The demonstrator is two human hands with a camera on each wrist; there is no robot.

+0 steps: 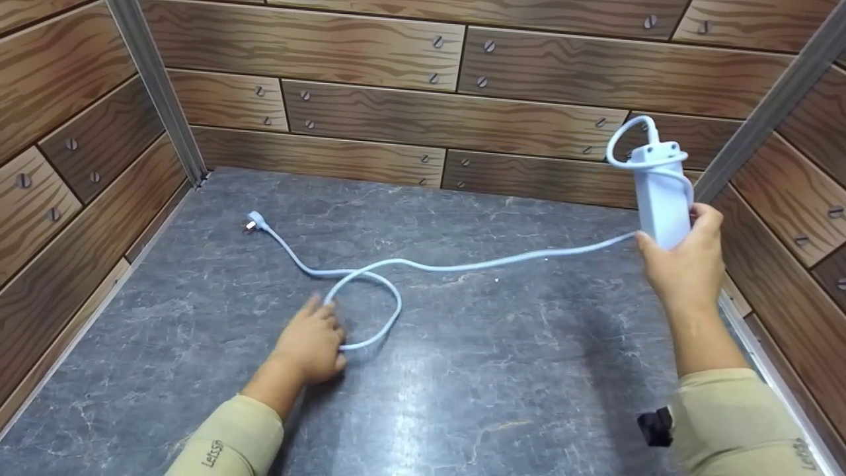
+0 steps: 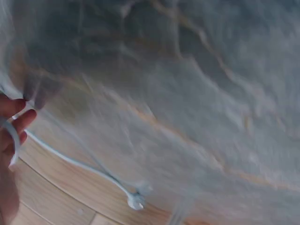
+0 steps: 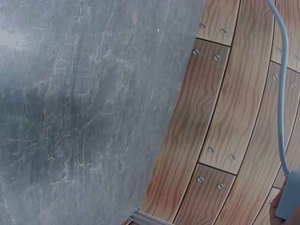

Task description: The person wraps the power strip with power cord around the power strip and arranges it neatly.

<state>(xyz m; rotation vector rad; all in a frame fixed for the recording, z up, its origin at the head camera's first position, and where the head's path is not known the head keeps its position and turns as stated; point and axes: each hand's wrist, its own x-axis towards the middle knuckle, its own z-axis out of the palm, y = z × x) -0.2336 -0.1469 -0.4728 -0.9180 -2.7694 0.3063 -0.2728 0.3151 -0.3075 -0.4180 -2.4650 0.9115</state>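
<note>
My right hand (image 1: 691, 264) grips the lower end of a white power strip (image 1: 663, 205), held upright at the right. Part of its cord is looped around the strip's upper end. From there the light cord (image 1: 476, 266) runs left across the table and crosses itself in a loop. My left hand (image 1: 310, 340) is at the left side of that loop, its fingers curled at the cord. In the left wrist view, the cord passes across the left hand's fingers (image 2: 21, 124). The plug (image 1: 255, 220) lies at the cord's far left end. The right wrist view shows only the strip's edge (image 3: 291, 194).
A dark grey marbled tabletop (image 1: 496, 344) lies under the hands. Wood-patterned panels (image 1: 370, 99) wall it at the back and both sides, with metal posts (image 1: 158, 92) at the corners. A small black object (image 1: 655, 426) is beside the right sleeve.
</note>
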